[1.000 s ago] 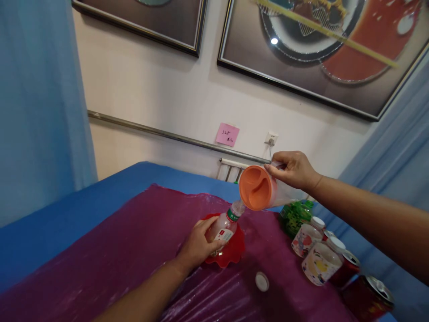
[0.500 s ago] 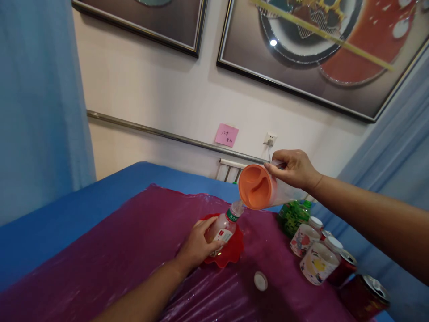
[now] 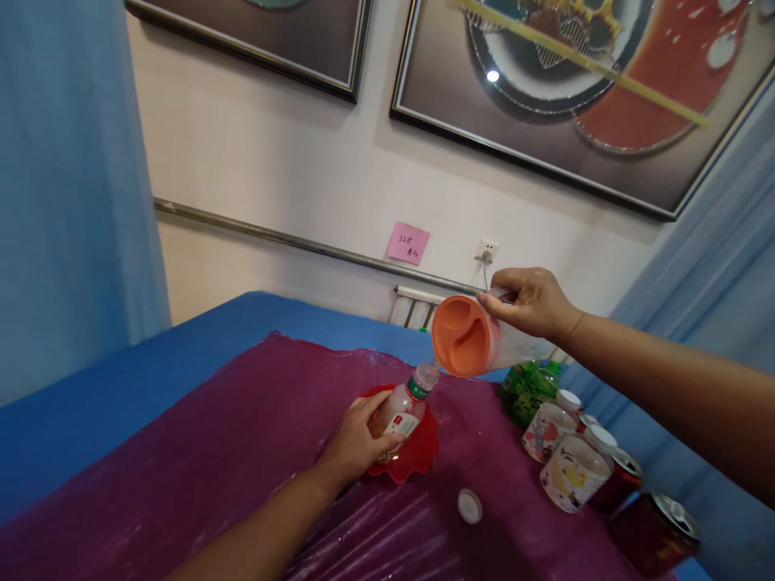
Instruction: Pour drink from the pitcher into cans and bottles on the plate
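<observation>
My left hand (image 3: pixel 357 440) is closed around a clear plastic bottle (image 3: pixel 396 415) with a green band at its neck. The bottle leans a little to the right, its mouth uncapped, over a red scalloped dish (image 3: pixel 425 452). By its handle, my right hand (image 3: pixel 529 303) grips a clear pitcher (image 3: pixel 519 345) with an orange lid (image 3: pixel 466 335). The pitcher is tipped left, its lid edge right at the bottle's mouth, and a thin stream of liquid seems to run between them. A white bottle cap (image 3: pixel 470 506) lies on the purple sheet in front.
A purple plastic sheet (image 3: pixel 254 420) covers part of the blue table (image 3: pixel 242 323). On the right stand a green bottle (image 3: pixel 529 391), two white-capped bottles (image 3: pixel 578 472) and several red cans (image 3: pixel 657 532). Blue curtains (image 3: pixel 73 177) hang at both sides. Behind is a wall with a rail (image 3: pixel 291 244).
Hands, bottle and pitcher hold almost the same positions. The whole view has shifted very slightly.
</observation>
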Demonstrator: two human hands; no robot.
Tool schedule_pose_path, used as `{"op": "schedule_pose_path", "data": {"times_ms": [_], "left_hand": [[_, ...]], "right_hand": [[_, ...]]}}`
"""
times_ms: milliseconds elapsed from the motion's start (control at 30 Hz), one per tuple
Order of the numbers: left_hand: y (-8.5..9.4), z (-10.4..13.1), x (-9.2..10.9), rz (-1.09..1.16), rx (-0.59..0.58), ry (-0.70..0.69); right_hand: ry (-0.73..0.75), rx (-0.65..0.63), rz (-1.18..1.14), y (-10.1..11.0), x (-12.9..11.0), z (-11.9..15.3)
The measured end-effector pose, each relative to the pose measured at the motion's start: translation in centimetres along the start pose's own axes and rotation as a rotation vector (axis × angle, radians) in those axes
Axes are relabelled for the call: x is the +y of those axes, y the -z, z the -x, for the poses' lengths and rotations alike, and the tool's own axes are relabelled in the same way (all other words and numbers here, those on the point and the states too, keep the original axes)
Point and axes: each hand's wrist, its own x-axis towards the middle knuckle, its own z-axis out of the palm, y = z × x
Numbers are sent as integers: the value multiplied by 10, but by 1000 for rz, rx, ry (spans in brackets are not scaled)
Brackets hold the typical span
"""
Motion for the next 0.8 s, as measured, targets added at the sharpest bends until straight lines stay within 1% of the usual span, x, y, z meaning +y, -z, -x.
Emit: {"op": "schedule_pose_path", "data": {"times_ms": [500, 800], "left_hand": [[1, 1, 3, 8, -14, 19], [1, 1, 3, -2, -15, 4]], "right_hand": [[16, -24, -1, 1, -4, -3], [32, -45, 28, 1, -6, -4]]}}
